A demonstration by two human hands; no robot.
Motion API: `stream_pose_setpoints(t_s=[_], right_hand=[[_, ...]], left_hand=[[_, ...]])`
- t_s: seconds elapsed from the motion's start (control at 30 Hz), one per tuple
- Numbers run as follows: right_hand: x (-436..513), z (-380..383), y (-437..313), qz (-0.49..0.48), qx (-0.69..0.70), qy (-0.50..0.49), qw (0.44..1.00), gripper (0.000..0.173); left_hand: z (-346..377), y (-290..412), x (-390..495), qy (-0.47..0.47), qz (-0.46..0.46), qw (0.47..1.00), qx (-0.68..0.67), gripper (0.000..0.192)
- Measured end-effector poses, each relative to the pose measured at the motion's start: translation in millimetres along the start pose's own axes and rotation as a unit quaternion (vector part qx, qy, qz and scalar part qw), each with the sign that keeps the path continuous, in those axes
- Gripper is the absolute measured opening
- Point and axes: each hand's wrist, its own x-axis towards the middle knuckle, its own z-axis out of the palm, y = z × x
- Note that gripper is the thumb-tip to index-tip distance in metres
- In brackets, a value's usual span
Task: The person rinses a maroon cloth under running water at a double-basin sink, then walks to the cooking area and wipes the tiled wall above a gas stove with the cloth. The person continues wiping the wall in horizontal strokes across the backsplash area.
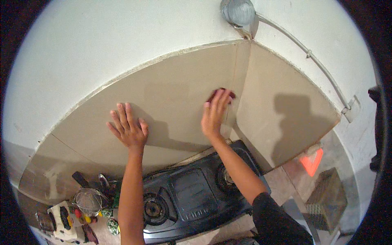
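My left hand (131, 130) lies against the beige tiled wall (183, 122), fingers spread, with nothing in it. Close to the corner, my right hand (215, 114) presses a dark red cloth or pad (232, 94) against the same wall. The fingers cover most of this pad, and slight blur keeps its exact kind unclear. Below both hands stands a black two-burner gas stove (193, 196). My left forearm passes in front of its left end, beside the left burner (153, 208); my right forearm crosses over the right burner (225, 174) and partly hides it.
Left of the stove are a wire strainer (88, 202), a white holder (64, 222) and several small kitchen items. A grey round fixture (238, 12) hangs at the corner above the tiles, with a conduit (294, 39) running right. An orange object (313, 162) and a woven-looking box (327, 200) are at the lower right.
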Motion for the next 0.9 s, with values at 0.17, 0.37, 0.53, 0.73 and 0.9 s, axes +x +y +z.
stream_pose_setpoints(t_s=[0.17,0.37,0.53,0.73,0.9], right_hand=[[-22,-6,0,-0.113,-0.08,-0.075,0.988,0.071],[-34,31,56,0.335,0.11,0.081,0.932,0.075],[-60,55,93,0.477,0.135,0.083,0.864,0.075],[-83,53,98,0.576,0.202,0.091,0.787,0.073],[-87,50,97,0.65,0.251,0.121,0.707,0.075]], left_hand=[[1,1,2,0.011,0.002,1.0,-0.004,0.058],[-1,0,1,0.001,0.001,1.0,0.005,0.06],[-1,1,0,-0.014,-0.009,1.0,0.002,0.061],[0,1,3,0.018,0.006,1.0,-0.005,0.06],[1,1,1,0.008,-0.001,1.0,0.0,0.061]])
